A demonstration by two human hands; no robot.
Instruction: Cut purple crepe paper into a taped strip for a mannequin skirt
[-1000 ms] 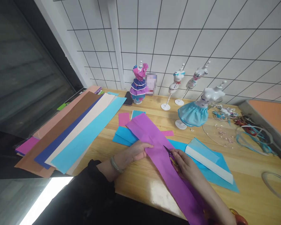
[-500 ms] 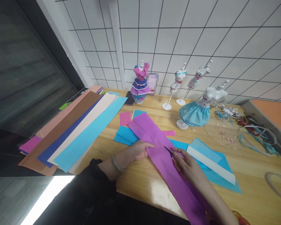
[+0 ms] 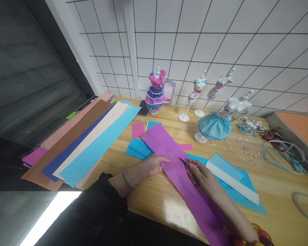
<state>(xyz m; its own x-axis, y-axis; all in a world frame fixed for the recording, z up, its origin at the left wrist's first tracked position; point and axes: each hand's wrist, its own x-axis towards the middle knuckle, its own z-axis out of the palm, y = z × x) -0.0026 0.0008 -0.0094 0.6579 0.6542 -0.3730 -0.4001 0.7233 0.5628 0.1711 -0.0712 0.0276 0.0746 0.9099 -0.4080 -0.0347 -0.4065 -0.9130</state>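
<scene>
A long strip of purple crepe paper (image 3: 166, 150) slants across the table in front of me and runs off the bottom of the view. My left hand (image 3: 154, 164) pinches its left edge, the thumb lying on top. In my right hand (image 3: 200, 174) is a small pair of scissors (image 3: 184, 162), whose dark pointed blades lie over the purple strip; the handles are mostly covered by my fingers. Beneath the strip, blue paper pieces (image 3: 138, 149) stick out on the left. A larger blue sheet (image 3: 248, 194) with a white band (image 3: 233, 182) lies to the right.
Layered coloured paper sheets (image 3: 92, 147) cover the table's left side. At the back stand a dressed mini mannequin (image 3: 154, 95), two slim mannequins (image 3: 198, 89) and one in a light blue skirt (image 3: 215, 126). A clear round plate (image 3: 243, 147) and ribbons (image 3: 284, 155) lie right.
The scissors' tips have shifted slightly left over the purple paper. My left hand keeps its pinch in the same place. The whole view has moved a little.
</scene>
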